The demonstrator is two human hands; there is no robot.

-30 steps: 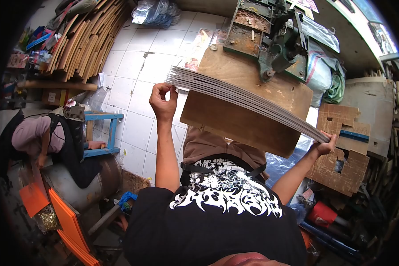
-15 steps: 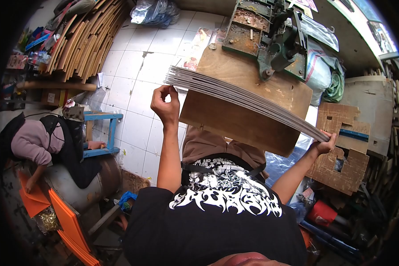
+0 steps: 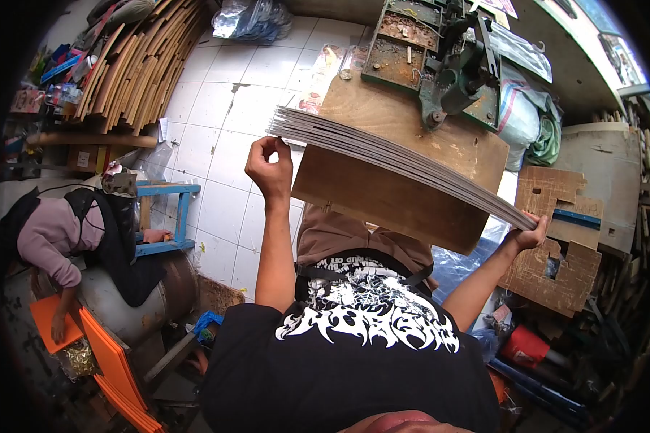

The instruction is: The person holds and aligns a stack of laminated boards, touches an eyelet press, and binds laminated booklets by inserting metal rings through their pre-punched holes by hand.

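Observation:
A stack of thin grey sheets point(image 3: 404, 167), seen edge-on, slants across the view above a brown wooden board point(image 3: 390, 198). My left hand point(image 3: 269, 167) is at the stack's left end, thumb and forefinger pinched together at the lower edge of the sheets, where they fan slightly apart. My right hand point(image 3: 529, 232) grips the right end of the stack, fingers wrapped round its edge. Behind the stack, a green metal machine point(image 3: 448, 90) with dirty trays stands on the wooden board.
At left a co-worker point(image 3: 61, 231) bends over a metal cylinder point(image 3: 119, 289), a hand on an orange sheet point(image 3: 47, 317). Brown boards point(image 3: 137, 65) stand upper left, near a blue frame point(image 3: 184, 216). Cut-out boards point(image 3: 556, 267) and a red object point(image 3: 525, 348) are at right.
My left hand has shifted very slightly right since the earliest frame; the stack and my right hand look the same. The co-worker's arm has moved down onto the orange sheet.

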